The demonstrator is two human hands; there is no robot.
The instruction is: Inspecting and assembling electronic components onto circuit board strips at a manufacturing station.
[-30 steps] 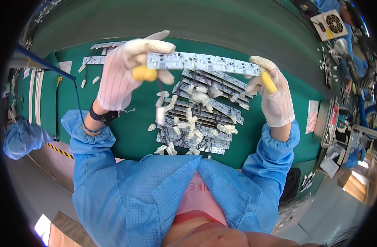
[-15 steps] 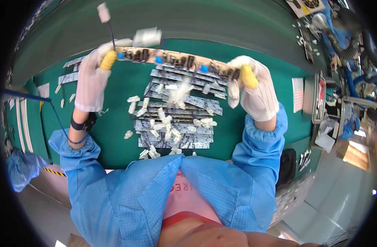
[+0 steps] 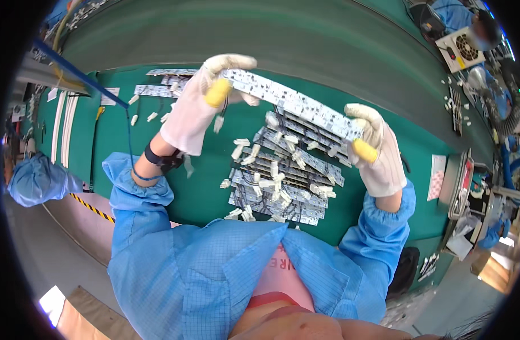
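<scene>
A long narrow circuit board strip [image 3: 297, 104] hangs above the green mat, held at both ends. Its pale, dotted face is toward me. My left hand [image 3: 206, 99], in a white glove with a yellow thumb tip, is closed on the left end. My right hand [image 3: 376, 148], gloved the same way, pinches the right end. Below the strip lies a stack of similar circuit boards [image 3: 294, 170], with dark wires and white plug connectors [image 3: 277, 180] strewn over it. A white connector [image 3: 218, 123] dangles on a wire beneath my left hand.
More boards [image 3: 155, 90] lie at the far left with loose connectors. A dark ledge [image 3: 243, 34] runs behind the green mat [image 3: 197, 198]. A blue cord [image 3: 129, 136] reaches my left wristband [image 3: 163, 160]. At right are a printed sheet [image 3: 436, 177] and a metal tray [image 3: 461, 184].
The strip has turned over from its component side to its pale side, and now slopes down to the right. My view has shifted, so the bench appears farther right.
</scene>
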